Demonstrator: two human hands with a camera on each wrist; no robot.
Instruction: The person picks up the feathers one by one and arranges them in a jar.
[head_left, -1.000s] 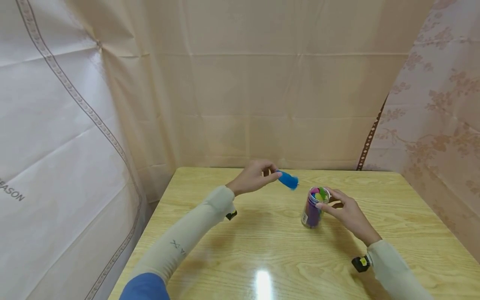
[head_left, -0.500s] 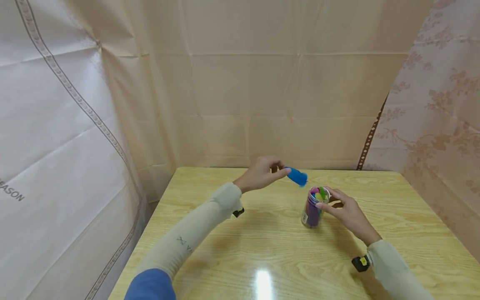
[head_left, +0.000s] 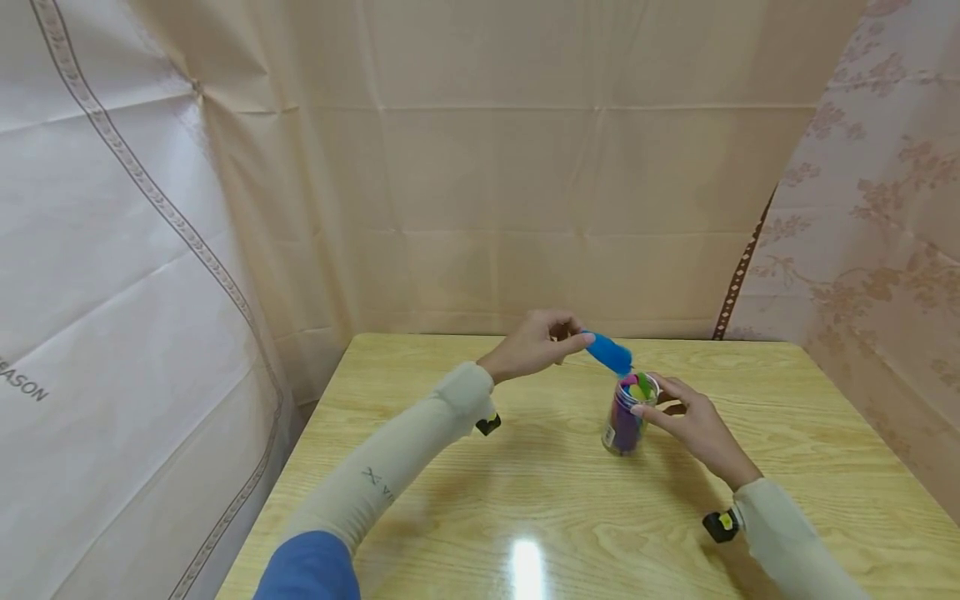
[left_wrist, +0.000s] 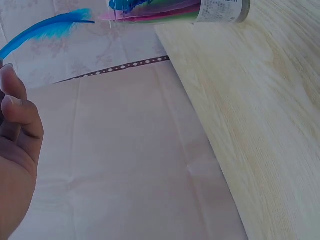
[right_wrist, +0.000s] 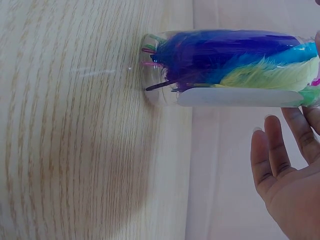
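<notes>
My left hand (head_left: 534, 343) pinches a blue feather (head_left: 609, 353) by one end, between thumb and fingers. The feather slants down to the right, its quill end right at the mouth of a clear jar (head_left: 624, 421). In the left wrist view the feather (left_wrist: 55, 26) curves toward the jar (left_wrist: 220, 11). My right hand (head_left: 693, 425) grips the jar near its rim, thumb in front and fingers behind. The jar stands upright on the table. Packed inside it are several feathers (right_wrist: 230, 55) in purple, blue, pale yellow, green and pink. A white label shows on its side.
The light wood-grain table (head_left: 480, 500) reaches back to a beige cloth (head_left: 487, 208) hung behind it. A white cloth (head_left: 112, 292) hangs at the left and a flowered one (head_left: 885, 250) at the right.
My left hand has moved to the right with the blue feather, bringing its quill end from well left of the jar to its mouth. My right hand and the jar have stayed put.
</notes>
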